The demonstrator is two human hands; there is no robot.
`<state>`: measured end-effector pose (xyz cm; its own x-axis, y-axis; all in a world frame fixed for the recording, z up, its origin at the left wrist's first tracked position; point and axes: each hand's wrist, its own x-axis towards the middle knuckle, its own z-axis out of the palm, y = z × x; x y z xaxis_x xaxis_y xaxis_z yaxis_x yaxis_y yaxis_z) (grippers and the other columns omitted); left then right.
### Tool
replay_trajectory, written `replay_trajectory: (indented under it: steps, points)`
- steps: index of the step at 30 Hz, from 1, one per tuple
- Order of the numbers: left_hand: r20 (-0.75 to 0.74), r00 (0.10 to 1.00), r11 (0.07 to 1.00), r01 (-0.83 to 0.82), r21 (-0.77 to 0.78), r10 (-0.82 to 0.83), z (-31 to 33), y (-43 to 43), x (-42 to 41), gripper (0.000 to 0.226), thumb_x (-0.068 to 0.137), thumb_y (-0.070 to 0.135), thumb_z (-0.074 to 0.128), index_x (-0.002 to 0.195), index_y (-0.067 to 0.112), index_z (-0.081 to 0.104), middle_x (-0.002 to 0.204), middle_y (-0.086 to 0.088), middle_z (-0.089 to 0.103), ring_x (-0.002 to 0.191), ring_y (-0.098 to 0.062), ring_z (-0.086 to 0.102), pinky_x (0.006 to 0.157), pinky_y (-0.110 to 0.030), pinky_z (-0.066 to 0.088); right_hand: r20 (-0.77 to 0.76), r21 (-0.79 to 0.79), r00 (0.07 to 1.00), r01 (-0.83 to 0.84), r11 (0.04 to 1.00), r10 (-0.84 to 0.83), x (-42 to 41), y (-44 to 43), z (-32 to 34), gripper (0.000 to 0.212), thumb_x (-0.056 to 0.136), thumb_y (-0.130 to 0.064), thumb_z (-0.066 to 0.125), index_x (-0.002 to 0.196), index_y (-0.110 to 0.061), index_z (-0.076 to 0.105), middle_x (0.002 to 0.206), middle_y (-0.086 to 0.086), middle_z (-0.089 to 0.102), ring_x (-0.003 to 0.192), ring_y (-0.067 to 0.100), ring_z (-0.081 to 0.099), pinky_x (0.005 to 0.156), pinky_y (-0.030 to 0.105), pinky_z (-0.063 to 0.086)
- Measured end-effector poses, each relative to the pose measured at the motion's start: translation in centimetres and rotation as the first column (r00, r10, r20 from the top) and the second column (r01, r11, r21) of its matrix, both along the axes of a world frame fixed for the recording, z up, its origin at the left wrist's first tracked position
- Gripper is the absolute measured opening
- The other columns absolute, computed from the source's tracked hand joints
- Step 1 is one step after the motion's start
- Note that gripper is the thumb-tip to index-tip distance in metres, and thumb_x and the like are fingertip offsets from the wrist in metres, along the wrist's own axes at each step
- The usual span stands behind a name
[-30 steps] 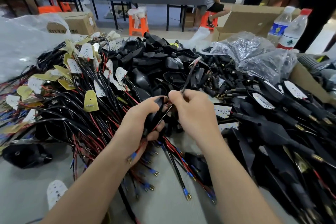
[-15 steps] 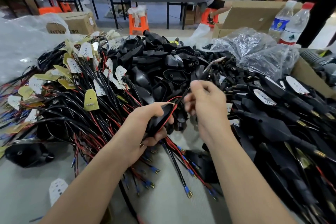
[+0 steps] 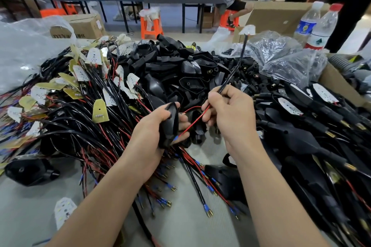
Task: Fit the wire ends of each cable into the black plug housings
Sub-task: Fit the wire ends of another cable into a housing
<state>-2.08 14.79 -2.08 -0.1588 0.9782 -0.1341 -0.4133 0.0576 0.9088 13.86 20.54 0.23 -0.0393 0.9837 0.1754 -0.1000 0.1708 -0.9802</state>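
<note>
While a black plug housing [image 3: 169, 124] is gripped upright in the curled fingers of the left hand [image 3: 148, 131], a black cable [image 3: 224, 86] is pinched by the right hand [image 3: 230, 114] just beside it. From that pinch a red wire [image 3: 193, 121] is led down-left, its blue-sleeved end [image 3: 176, 138] lying at the housing's lower edge, by the left fingertips.

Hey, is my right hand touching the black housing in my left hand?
Apart. Head view shows open space between the right hand and the black housing, which the left hand grips.
</note>
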Motion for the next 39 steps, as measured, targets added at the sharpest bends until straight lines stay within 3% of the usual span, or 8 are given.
replay_trajectory:
  steps: [3, 7, 10, 15, 21, 27, 33, 39]
  points:
    - [-0.083, 0.996, 0.996, 0.023, 0.082, -0.016, -0.2, 0.0, -0.5, 0.035, 0.097, 0.015, 0.055, 0.128, 0.022, 0.068, 0.122, -0.001, 0.075, 0.116, -0.015, 0.07, 0.101, -0.041, 0.055, -0.076, -0.007, 0.997, -0.026, 1.0, 0.026, 0.4, 0.1, 0.4, 0.022, 0.1, -0.003, 0.054, 0.082, -0.013, 0.062, 0.063, 0.005, 0.066, 0.043, 0.014, 0.055, 0.038, 0.022, 0.038]
    - [-0.112, 0.983, 0.981, 0.161, 0.112, -0.148, -0.1, -0.3, -1.1, 0.041, 0.093, 0.012, 0.056, 0.132, 0.021, 0.065, 0.132, 0.002, 0.071, 0.125, -0.012, 0.065, 0.1, -0.034, 0.053, -0.124, -0.04, 0.99, -0.079, 0.996, 0.074, 0.2, 0.0, 0.6, 0.02, 0.101, -0.003, 0.055, 0.084, -0.012, 0.062, 0.062, 0.005, 0.066, 0.042, 0.012, 0.053, 0.038, 0.02, 0.037]
    - [-0.059, 0.971, 0.966, 0.238, 0.103, -0.233, -0.1, -0.3, -1.3, 0.04, 0.098, 0.005, 0.053, 0.135, 0.017, 0.064, 0.136, -0.005, 0.069, 0.13, -0.02, 0.063, 0.104, -0.039, 0.054, -0.127, -0.016, 0.989, -0.073, 0.997, 0.071, 0.2, -0.1, 0.6, 0.018, 0.1, 0.001, 0.055, 0.086, -0.009, 0.062, 0.062, 0.006, 0.065, 0.043, 0.014, 0.055, 0.039, 0.022, 0.04]
    - [0.041, 0.953, 0.952, 0.297, 0.068, -0.3, 0.0, -0.1, -1.8, 0.04, 0.097, 0.005, 0.051, 0.131, 0.017, 0.071, 0.132, -0.011, 0.071, 0.117, -0.025, 0.07, 0.093, -0.045, 0.059, -0.137, 0.027, 0.99, -0.018, 0.999, 0.021, 0.6, 0.2, 0.6, 0.021, 0.099, 0.002, 0.055, 0.085, -0.011, 0.063, 0.063, 0.007, 0.065, 0.046, 0.016, 0.058, 0.041, 0.023, 0.042]
    - [-0.043, 0.96, 0.958, 0.278, 0.066, -0.276, 0.0, -0.1, -1.9, 0.039, 0.103, 0.015, 0.047, 0.135, 0.024, 0.068, 0.132, -0.008, 0.071, 0.105, -0.022, 0.072, 0.08, -0.04, 0.06, -0.266, -0.04, 0.959, -0.109, 0.993, 0.095, 0.4, 0.0, 0.8, 0.021, 0.102, -0.002, 0.055, 0.085, -0.012, 0.062, 0.063, 0.005, 0.065, 0.045, 0.012, 0.056, 0.042, 0.02, 0.041]
    - [-0.217, 0.955, 0.973, 0.222, 0.064, -0.204, 0.0, -0.3, -1.7, 0.048, 0.087, 0.016, 0.059, 0.133, 0.026, 0.07, 0.129, -0.007, 0.073, 0.12, -0.029, 0.069, 0.104, -0.055, 0.052, -0.275, -0.047, 0.96, -0.068, 0.997, 0.052, 0.5, 0.2, 0.6, 0.021, 0.102, -0.002, 0.055, 0.084, -0.012, 0.061, 0.063, 0.005, 0.064, 0.045, 0.012, 0.055, 0.042, 0.02, 0.04]
    - [-0.26, 0.929, 0.956, 0.288, 0.06, -0.264, 0.4, -0.7, -1.4, 0.044, 0.082, 0.018, 0.062, 0.121, 0.03, 0.077, 0.119, -0.007, 0.077, 0.103, -0.025, 0.075, 0.088, -0.039, 0.06, -0.153, 0.095, 0.988, 0.0, 0.995, 0.014, 0.8, 0.4, 0.2, 0.025, 0.098, 0.0, 0.055, 0.081, -0.015, 0.064, 0.064, 0.008, 0.064, 0.046, 0.016, 0.058, 0.043, 0.023, 0.043]
    - [-0.319, 0.931, 0.982, 0.19, 0.007, -0.178, 0.2, -0.6, -1.1, 0.027, 0.088, 0.029, 0.071, 0.112, 0.036, 0.08, 0.105, -0.009, 0.076, 0.096, -0.025, 0.072, 0.095, -0.059, 0.055, -0.062, 0.159, 0.989, -0.124, 0.979, 0.136, 0.4, -0.2, 0.6, 0.021, 0.098, -0.001, 0.055, 0.084, -0.014, 0.065, 0.065, 0.009, 0.065, 0.047, 0.017, 0.058, 0.042, 0.024, 0.044]
